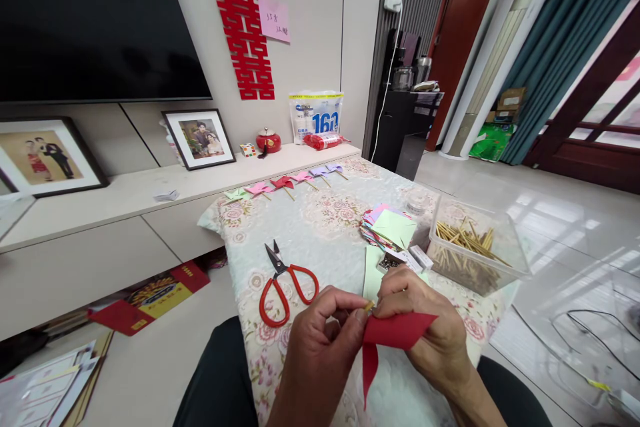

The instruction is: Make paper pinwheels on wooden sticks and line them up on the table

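Observation:
Above the near part of the table, my left hand is closed, with thumb and forefinger pinching the end of a thin wooden stick. My right hand grips a red paper pinwheel right beside it. One red blade points right and another hangs down. Fingers cover the pinwheel's centre, so how stick and paper meet is hidden. Scissors with orange-red handles lie to the left, blades parted. Just beyond my right hand are a small box of metal pins and a stack of coloured paper squares.
A clear plastic box of wooden sticks stands at the table's right edge. Several finished pinwheels lie in a row along the far edge. Behind them runs a low white cabinet with framed photos. Cables lie on the floor at right.

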Demonstrator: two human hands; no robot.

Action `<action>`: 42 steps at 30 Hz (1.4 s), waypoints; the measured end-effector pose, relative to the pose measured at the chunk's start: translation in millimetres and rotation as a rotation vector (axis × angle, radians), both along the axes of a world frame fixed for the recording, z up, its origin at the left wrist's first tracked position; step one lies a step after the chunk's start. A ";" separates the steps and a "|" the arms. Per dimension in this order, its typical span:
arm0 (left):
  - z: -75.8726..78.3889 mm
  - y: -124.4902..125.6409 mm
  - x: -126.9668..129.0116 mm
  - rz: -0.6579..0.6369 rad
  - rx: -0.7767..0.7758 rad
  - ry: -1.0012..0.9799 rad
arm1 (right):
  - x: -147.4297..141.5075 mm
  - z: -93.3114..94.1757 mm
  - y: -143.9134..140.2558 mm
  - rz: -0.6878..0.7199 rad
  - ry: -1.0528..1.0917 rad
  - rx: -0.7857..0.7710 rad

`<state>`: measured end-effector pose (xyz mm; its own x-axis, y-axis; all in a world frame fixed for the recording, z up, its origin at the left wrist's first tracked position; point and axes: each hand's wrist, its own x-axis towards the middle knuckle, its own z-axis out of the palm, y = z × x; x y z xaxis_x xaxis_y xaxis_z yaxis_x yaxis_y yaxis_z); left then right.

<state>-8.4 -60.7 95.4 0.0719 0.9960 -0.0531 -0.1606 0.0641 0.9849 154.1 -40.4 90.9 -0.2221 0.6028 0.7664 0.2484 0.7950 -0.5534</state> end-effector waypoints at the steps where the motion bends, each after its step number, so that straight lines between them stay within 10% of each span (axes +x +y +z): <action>1: -0.5 -0.1 -0.1 -0.003 0.002 0.002 | 0.1 -0.4 0.2 0.002 -0.001 -0.002; 13: 3.2 -3.7 -5.6 0.094 0.348 0.333 | 0.0 -1.6 -1.5 0.015 0.017 -0.028; 42: 10.3 -16.9 4.7 0.203 0.603 0.397 | -4.3 -7.8 -3.6 -0.099 0.081 0.077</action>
